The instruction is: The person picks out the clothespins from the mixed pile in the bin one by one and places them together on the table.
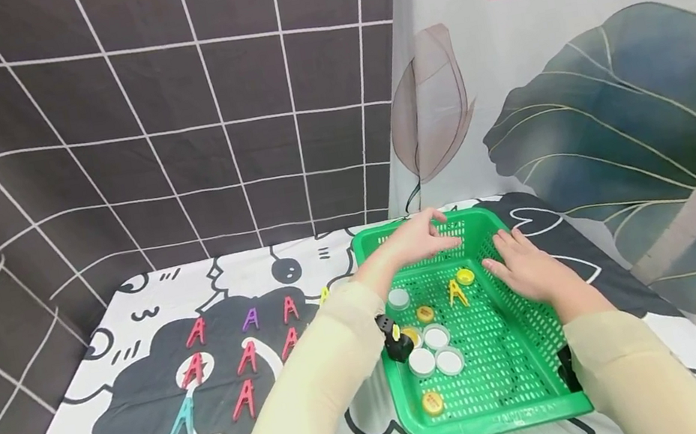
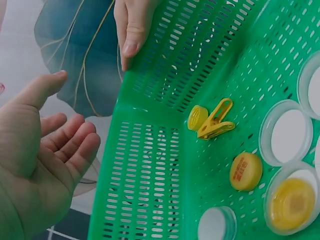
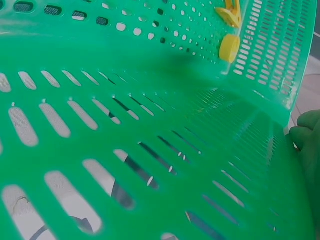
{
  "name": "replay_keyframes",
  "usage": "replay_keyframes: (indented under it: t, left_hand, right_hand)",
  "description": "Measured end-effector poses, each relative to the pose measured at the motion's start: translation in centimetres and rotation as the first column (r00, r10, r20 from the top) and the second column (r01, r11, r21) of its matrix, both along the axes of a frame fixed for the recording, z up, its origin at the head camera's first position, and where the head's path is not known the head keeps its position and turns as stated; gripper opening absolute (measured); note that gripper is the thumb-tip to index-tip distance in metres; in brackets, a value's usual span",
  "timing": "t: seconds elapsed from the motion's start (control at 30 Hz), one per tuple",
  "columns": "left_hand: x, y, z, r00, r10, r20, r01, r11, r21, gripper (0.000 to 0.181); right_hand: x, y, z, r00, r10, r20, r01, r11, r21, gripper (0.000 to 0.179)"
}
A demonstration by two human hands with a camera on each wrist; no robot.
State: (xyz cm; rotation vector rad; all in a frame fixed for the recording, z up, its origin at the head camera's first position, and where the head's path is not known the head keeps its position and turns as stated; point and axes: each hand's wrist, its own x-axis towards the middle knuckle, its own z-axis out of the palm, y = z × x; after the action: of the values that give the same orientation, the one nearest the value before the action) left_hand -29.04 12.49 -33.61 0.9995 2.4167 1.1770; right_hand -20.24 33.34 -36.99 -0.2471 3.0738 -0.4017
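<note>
A green basket (image 1: 496, 421) with slotted walls stands on the patterned cloth. My left hand (image 1: 416, 238) hovers over its far left part, fingers loosely bent and holding nothing; the left wrist view shows its palm (image 2: 37, 170) bare. At the right wall, my right hand (image 1: 527, 270) rests against the rim with its fingers fairly straight. Only a green-tinted bit of that hand (image 3: 307, 135) shows in the right wrist view. Inside lie a yellow clothespin (image 2: 217, 120), a yellow cap (image 2: 198, 117) beside it, orange-yellow caps (image 1: 432, 403) and several white round lids (image 1: 449, 362).
Left of the basket, several red clothespins (image 1: 243, 400) lie in rows on the cloth, with a purple clothespin (image 1: 250, 319) and a teal clothespin (image 1: 181, 419). A yellow clothespin (image 1: 324, 294) is partly hidden by my left sleeve. A dark gridded curtain (image 1: 255, 148) hangs behind.
</note>
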Motion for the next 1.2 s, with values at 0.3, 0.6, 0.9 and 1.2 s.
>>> replay_keyframes:
  t: [0.3,0.6,0.9,1.2]
  left_hand:
    - [0.4,1.1,-2.3,0.998,-0.011,-0.059,0.004,0.992,-0.129,0.06]
    - [0.6,2.2,-4.0,0.997,-0.054,-0.057,0.03,0.933,-0.359,0.069]
    - [0.5,2.0,-4.6,0.997,-0.076,0.0,0.064,0.839,-0.54,0.071]
    - [0.7,2.3,-4.8,0.997,-0.074,0.017,0.069,0.798,-0.599,0.07]
  right_hand:
    - [0.1,-0.2,-0.3,1.0,0.019,-0.009,-0.019,1.0,-0.009,0.073]
    - [0.3,-0.1,0.1,1.0,0.021,-0.016,-0.021,1.0,0.007,0.073]
    - [0.3,0.0,0.4,1.0,0.013,-0.005,-0.013,1.0,-0.008,0.073]
    - [0.2,-0.2,0.1,1.0,0.018,-0.023,-0.018,1.0,-0.006,0.072]
